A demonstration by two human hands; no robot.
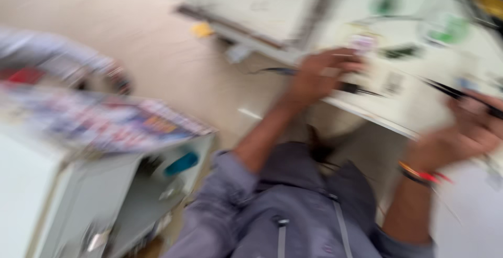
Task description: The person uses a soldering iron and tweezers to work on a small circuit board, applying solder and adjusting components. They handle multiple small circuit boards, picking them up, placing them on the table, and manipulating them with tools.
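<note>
Hands first: left hand (322, 74), at about one o'clock from the picture's middle, lies palm-down with fingers curled on the near edge of the white worktop (377, 114); blur hides whether it grips anything. Right hand (474, 127), at three o'clock, is closed round a thin black rod-like tool or cable (445, 90) that runs up and left from the fist across the worktop. Both hands sit well apart.

Remaining items, largest to smallest:

1. Beige smooth floor (131, 38), filling ten to twelve o'clock.
2. White worktop, one to three o'clock, strewn with small blurred items, some green, one pink-and-white (362, 42) just beyond the left fingertips.
3. Pale grey-white open cabinet (78, 195), seven to nine o'clock, with a teal object (182, 163) inside.
4. Grey long-sleeved work garment (298, 211), six o'clock, sleeves pushed up the forearms.
5. Flat stack of multicoloured printed sheets (110, 119) on top of the cabinet, nine o'clock, one corner overhanging.
6. Red and orange wristband (422, 174) on the right wrist, four o'clock.
7. Small yellow scrap (201, 28) on the floor, eleven o'clock.

Risk note, as a judgement: heavy blur suggests fast head motion, so the hands may be working unsighted. A pull on the black tool could sweep small items off the worktop edge; the overhanging sheets could slide off if the cabinet is knocked.
</note>
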